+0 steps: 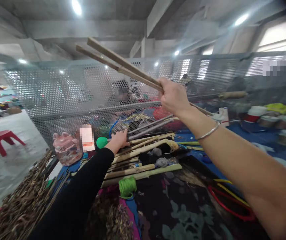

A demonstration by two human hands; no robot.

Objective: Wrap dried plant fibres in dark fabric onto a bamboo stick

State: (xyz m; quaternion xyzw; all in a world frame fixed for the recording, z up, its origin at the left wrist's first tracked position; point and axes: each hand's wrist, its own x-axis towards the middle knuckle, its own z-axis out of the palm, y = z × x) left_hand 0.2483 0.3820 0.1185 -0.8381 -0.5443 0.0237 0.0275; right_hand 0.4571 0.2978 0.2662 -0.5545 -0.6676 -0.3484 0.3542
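Note:
My right hand is raised in front of me, fingers wrapped round two long thin bamboo sticks that slant up to the left; a silver bangle sits on that wrist. My left hand, in a black sleeve, reaches forward and rests on a pile of bamboo poles lying on the work surface. Its fingers curl over the poles' ends.
A ball of green twine lies near the poles. A heap of dry twigs sits at the left. A perforated metal screen stands behind, with a person beyond it. A red plastic chair is far left; pots stand right.

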